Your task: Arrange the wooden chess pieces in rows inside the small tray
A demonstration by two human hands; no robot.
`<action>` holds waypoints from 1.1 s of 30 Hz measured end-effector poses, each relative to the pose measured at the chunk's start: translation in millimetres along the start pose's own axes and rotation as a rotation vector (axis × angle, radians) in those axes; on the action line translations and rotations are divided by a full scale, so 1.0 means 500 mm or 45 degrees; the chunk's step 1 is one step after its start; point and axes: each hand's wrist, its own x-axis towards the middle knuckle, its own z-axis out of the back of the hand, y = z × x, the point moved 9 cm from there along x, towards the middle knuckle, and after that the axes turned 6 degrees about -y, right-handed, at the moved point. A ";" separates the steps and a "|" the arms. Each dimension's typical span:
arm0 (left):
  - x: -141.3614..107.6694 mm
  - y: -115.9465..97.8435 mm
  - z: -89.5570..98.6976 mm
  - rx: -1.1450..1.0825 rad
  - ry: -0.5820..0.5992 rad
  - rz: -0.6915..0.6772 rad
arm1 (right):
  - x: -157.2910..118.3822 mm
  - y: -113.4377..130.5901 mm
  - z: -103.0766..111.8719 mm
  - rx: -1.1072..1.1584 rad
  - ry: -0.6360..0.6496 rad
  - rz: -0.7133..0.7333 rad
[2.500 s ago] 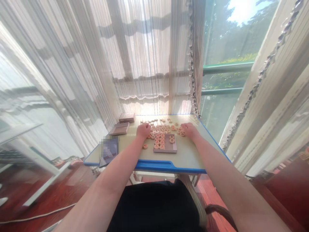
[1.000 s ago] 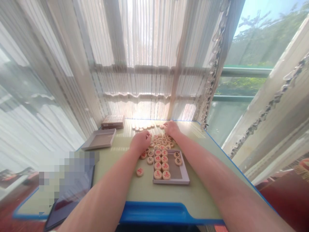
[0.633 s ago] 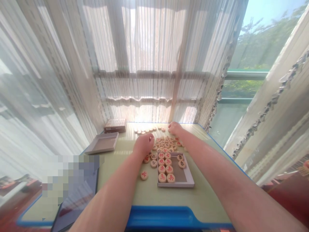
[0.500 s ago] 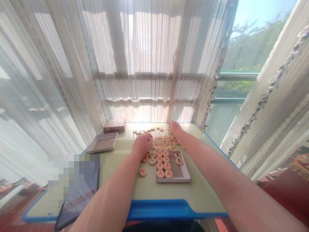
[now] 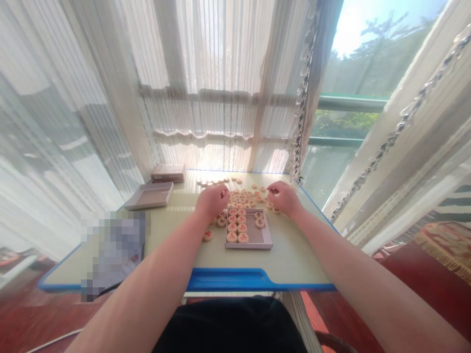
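Observation:
My left hand (image 5: 213, 200) is closed, fingertips pinched together at the left side of the loose xiangqi pieces (image 5: 242, 200); whatever lies in the pinch is hidden. To the right of that cluster, my right hand (image 5: 285, 197) has its thumb and fingers closed on a xiangqi piece (image 5: 273, 190), only partly seen. Between my forearms lies a shallow open box (image 5: 256, 239). Two columns of red-lettered pieces (image 5: 237, 227) fill its left side, and black-lettered pieces (image 5: 259, 219) sit at its upper right. One red-lettered piece (image 5: 208, 236) rests left of the box.
At the far left are a box lid (image 5: 150, 195) and a folded board-like stack (image 5: 168, 172). A tablet-like device (image 5: 117, 250), partly blurred out, lies at left. A row of pieces (image 5: 215, 182) lines the back. The table has a blue edge (image 5: 228, 278).
My right hand has come nearer and moved right, from the far edge to beside the loose pieces. My left hand stays by the cluster's left side. The camera has tilted down.

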 end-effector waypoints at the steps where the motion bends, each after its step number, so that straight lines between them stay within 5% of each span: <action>1: 0.001 0.003 -0.004 0.003 0.024 0.007 | -0.004 -0.010 -0.002 0.027 -0.030 0.001; 6: 0.006 0.000 -0.018 0.055 0.142 -0.023 | -0.012 -0.072 -0.019 0.115 0.037 -0.226; 13: 0.006 -0.008 -0.014 0.103 0.129 -0.022 | -0.023 -0.035 -0.049 0.061 0.250 -0.115; 20: 0.003 -0.008 -0.008 0.153 0.102 0.009 | -0.010 -0.073 -0.025 0.150 0.088 -0.343; 26: 0.003 -0.010 -0.007 0.114 0.078 0.003 | -0.007 -0.067 0.010 -0.257 0.288 -0.209; 28: 0.003 -0.007 -0.005 0.110 0.067 0.018 | -0.010 -0.083 0.043 -0.396 0.269 -0.313; 33: 0.004 -0.005 -0.006 0.123 0.064 0.007 | -0.046 -0.122 0.024 -0.516 0.674 -0.406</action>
